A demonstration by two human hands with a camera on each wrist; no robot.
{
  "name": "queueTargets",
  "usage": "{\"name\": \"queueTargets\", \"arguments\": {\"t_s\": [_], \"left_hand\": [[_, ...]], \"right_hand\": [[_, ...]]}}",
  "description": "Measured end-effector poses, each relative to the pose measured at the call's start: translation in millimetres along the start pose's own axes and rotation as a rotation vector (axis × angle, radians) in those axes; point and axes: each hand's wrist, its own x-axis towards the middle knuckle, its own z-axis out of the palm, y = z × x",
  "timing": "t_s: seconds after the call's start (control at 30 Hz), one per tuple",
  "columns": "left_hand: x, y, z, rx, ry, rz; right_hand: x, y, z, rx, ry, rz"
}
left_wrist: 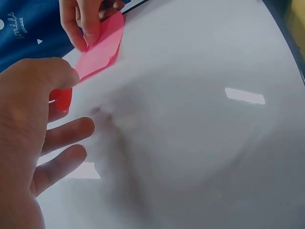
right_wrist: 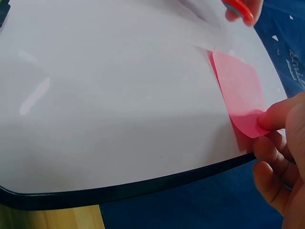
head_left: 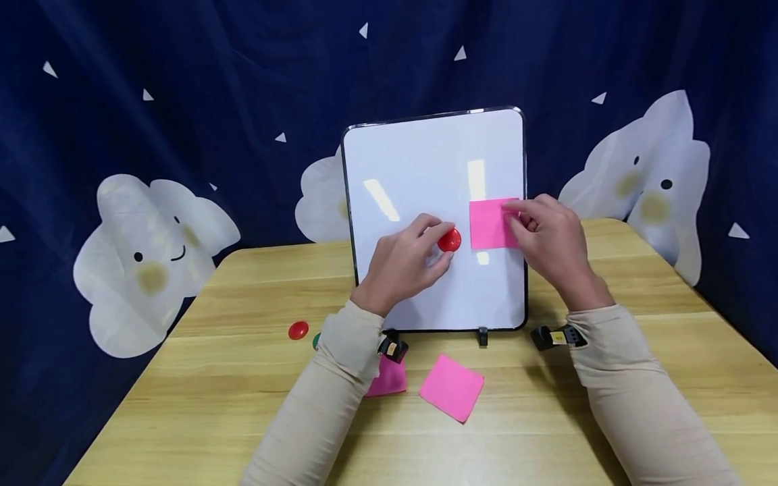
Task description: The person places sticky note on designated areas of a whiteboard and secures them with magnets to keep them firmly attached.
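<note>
Two pink square paper notes [head_left: 452, 387] lie near on the wooden counter [head_left: 608, 405], not yet used. A small red round magnet [head_left: 298, 330] waits at the left. On the standing white board [head_left: 425, 155], the right hand [head_left: 550, 239] pinches a pink paper note [head_left: 491, 224] flat. The left hand [head_left: 404, 260] pinches a red round magnet [head_left: 450, 240] just left of that note, not on it yet.

Wooden table [head_left: 608, 378], navy cloud-print backdrop [head_left: 182, 101]

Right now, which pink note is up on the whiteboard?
The pink note pinched by the right hand; the other two pink notes lie flat on the table.
</note>
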Motion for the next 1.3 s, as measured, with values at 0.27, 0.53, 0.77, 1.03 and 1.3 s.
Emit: {"name": "queueTargets", "arguments": {"t_s": [0.27, 0.53, 0.77, 1.03, 1.3], "left_hand": [[15.1, 6.3, 6.1, 0.034, 0.067, 0.011], [24.2, 15.2, 11.6, 0.025, 0.062, -0.012], [33.3, 15.8, 15.0, 0.041, 0.058, -0.032], [49.1, 19.5, 17.8, 0.064, 0.044, -0.039], [58.5, 23.1, 20.9, 0.145, 0.041, -0.006]], "right_hand": [[-1, 0, 2, -0.021, 0.000, -0.023], [-1, -1, 3, -0.036, -0.032, 0.007], [1, -1, 1, -0.031, -0.033, 0.008], [3, 0, -5, -0.030, -0.039, 0.023], [1, 1, -2, -0.018, -0.032, 0.023]]}}
